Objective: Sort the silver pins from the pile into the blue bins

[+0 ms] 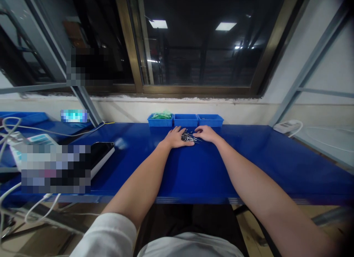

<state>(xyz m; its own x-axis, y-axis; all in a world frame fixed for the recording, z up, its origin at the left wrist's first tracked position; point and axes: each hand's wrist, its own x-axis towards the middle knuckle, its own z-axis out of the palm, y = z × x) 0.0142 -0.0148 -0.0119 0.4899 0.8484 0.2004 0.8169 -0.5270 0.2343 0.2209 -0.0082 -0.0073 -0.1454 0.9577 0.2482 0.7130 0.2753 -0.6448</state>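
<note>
A small heap of thin metal pins [189,137] lies on the blue table [199,168] between my two hands. My left hand [175,137] rests flat on the table just left of the heap, fingers stretched toward it and touching its edge. My right hand [206,133] lies palm down on the right side of the heap, fingers curled lightly over the pins. Neither hand has lifted anything. Both forearms reach straight out from my body.
Three blue bins stand at the table's back edge: the left bin [160,120] holds green pieces, the middle bin [186,120] and right bin [210,120] look dark inside. A black tablet [101,151] and white cables [11,131] lie left. A white power strip [286,126] sits right.
</note>
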